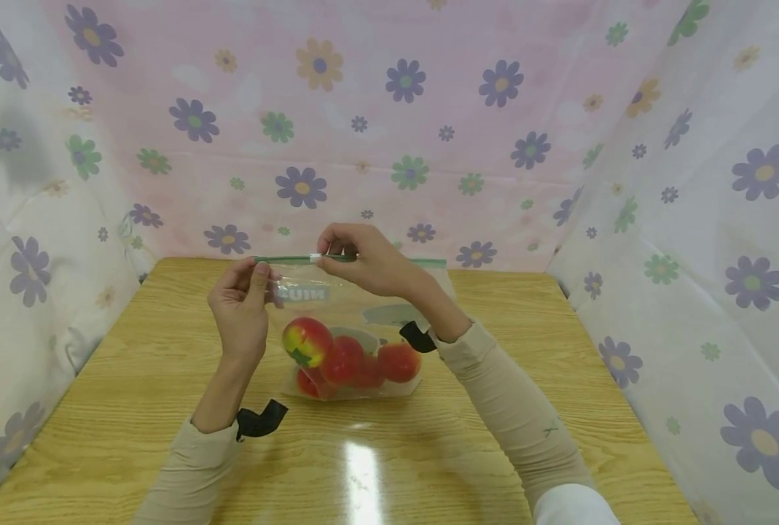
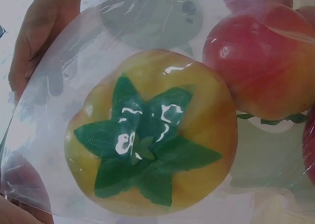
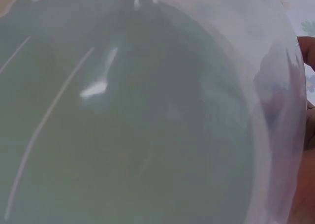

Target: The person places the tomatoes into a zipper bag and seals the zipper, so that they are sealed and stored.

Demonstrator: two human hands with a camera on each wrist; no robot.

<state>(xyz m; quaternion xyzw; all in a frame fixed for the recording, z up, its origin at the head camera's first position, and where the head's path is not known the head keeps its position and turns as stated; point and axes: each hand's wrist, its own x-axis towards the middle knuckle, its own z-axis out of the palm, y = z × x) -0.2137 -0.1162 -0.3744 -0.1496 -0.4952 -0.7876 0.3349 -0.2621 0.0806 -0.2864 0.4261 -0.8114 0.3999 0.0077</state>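
A clear zip bag [image 1: 350,295] is held upright over the table, with several red tomatoes [image 1: 345,359] in its lower part. One tomato [image 2: 152,135], yellowish around a green leafy top, lies close against the plastic in the left wrist view. My left hand [image 1: 241,310] pinches the bag's top left corner between thumb and fingers. At the green zip strip [image 1: 283,259], my right hand [image 1: 371,259] grips the edge beside a white slider [image 1: 315,258]. A grey-green print [image 3: 147,115] on the bag fills most of the right wrist view.
A wood-grain table [image 1: 507,386] lies beneath the bag. Flower-patterned sheets [image 1: 363,153] enclose it at the back and both sides. Black wrist mounts [image 1: 261,419] sit on both sleeves, the right one overlapping the bag's right side in the head view.
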